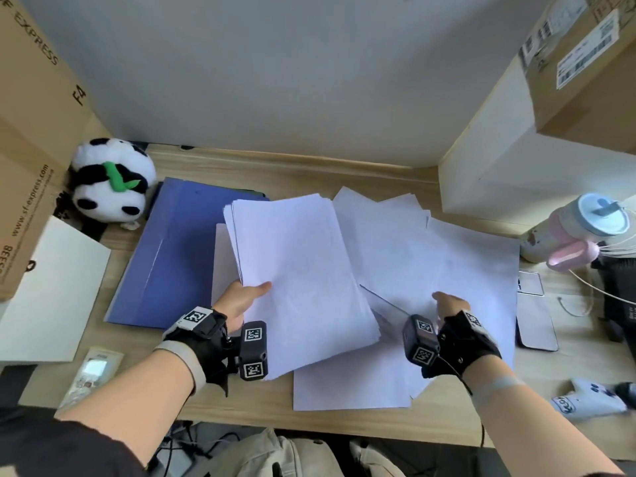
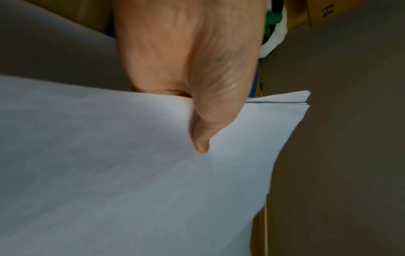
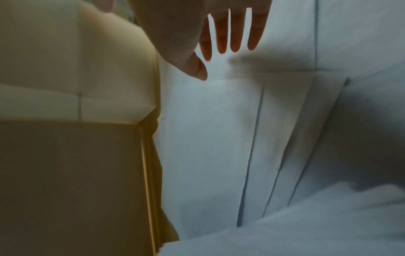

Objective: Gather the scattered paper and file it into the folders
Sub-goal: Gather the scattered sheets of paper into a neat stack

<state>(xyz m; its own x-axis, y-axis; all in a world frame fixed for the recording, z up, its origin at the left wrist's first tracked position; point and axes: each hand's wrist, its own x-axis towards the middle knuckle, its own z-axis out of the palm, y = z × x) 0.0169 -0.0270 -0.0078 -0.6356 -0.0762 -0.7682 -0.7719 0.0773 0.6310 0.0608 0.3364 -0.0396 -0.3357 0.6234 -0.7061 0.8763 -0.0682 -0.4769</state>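
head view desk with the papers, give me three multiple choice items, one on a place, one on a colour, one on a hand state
1. Where is the panda plush?
A. back left of the desk
B. front right
C. on the folder

2. What colour is the folder?
A. red
B. blue
C. green

3. What is the left hand doing?
A. hanging idle
B. pinching the paper stack
C. holding the cup

Key: 1 A, it sits by the cardboard box; 2 B, its cover is blue; 3 B, thumb on top of the sheets.
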